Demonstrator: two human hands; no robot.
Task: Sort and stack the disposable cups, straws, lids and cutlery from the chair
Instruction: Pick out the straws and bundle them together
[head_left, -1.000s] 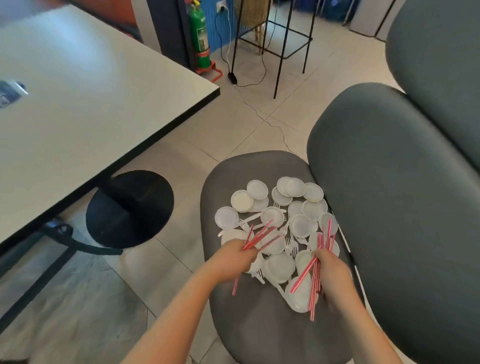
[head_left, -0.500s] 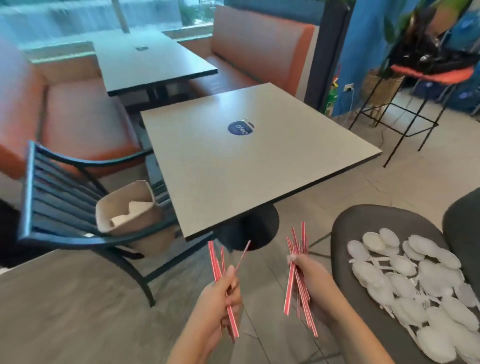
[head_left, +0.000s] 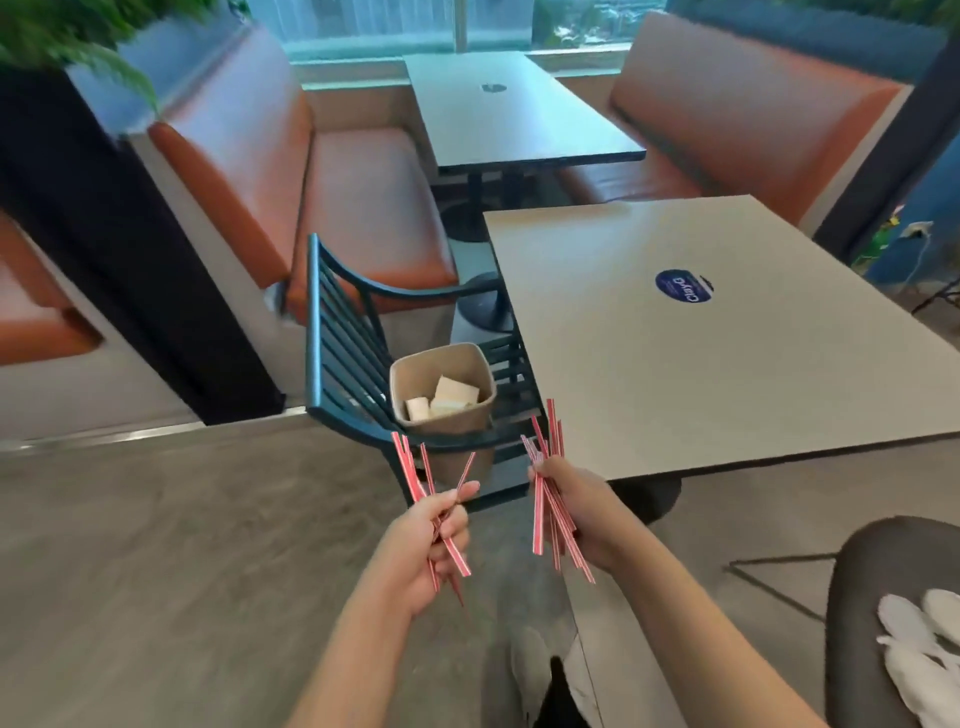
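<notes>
1. Orange booth seats (head_left: 363, 208) line the window side; we note a light table (head_left: 701, 353) ahead on the right, its near edge just beyond the hands.
2. Dark slatted chair (head_left: 343, 353) stands at the table's left edge and carries a brown box (head_left: 447, 395) on its seat, with pale cups inside.
3. Left hand (head_left: 431, 540) is clamped on a small fan of red-striped straws (head_left: 415, 483), held over the floor.
4. Right hand (head_left: 576, 509) is closed around a thicker straw bundle (head_left: 545, 499), near the table's near-left corner.
5. Grey chair (head_left: 857, 623) at lower right holds white lids (head_left: 919, 639) near its right edge.
</notes>
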